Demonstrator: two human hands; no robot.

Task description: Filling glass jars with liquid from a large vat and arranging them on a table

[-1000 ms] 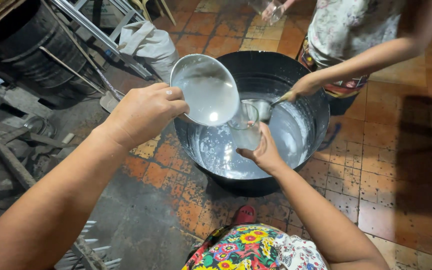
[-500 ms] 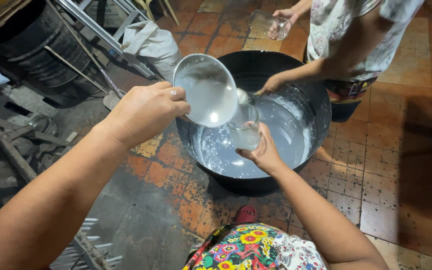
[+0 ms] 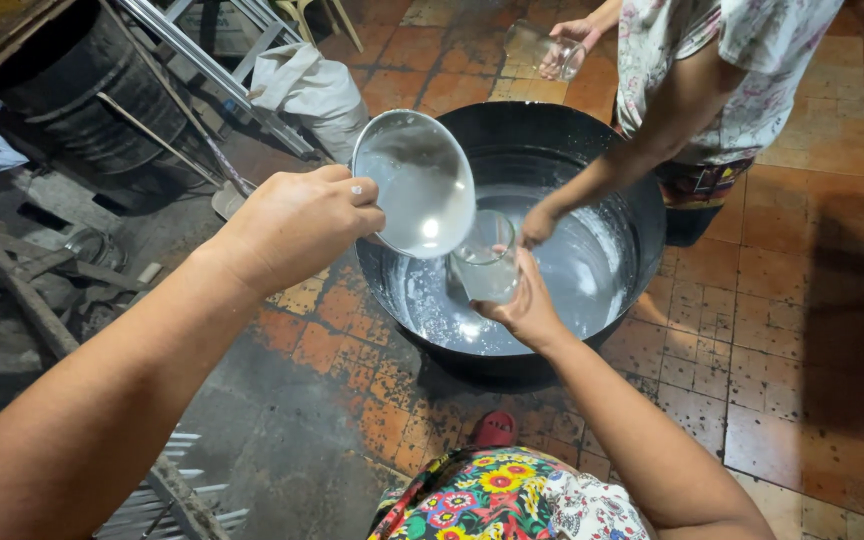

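Note:
My left hand grips a round metal bowl of milky white liquid, tilted toward a clear glass. My right hand holds that glass from below, over a large black tub with white liquid at its bottom. The glass is partly filled with the same liquid. Another person stands across the tub. One of their hands reaches into the tub beside my glass, the other holds a clear plastic cup behind the tub.
The floor is worn orange tile. A black barrel, metal ladder rails and a white sack stand at the back left. Wooden slats lie at left. A red sandal shows near my flowered clothing.
The other person's hand has moved from the tub's far rim to beside my glass, without the ladle it held earlier. Their other hand now holds a cup. My bowl stays tilted over the glass.

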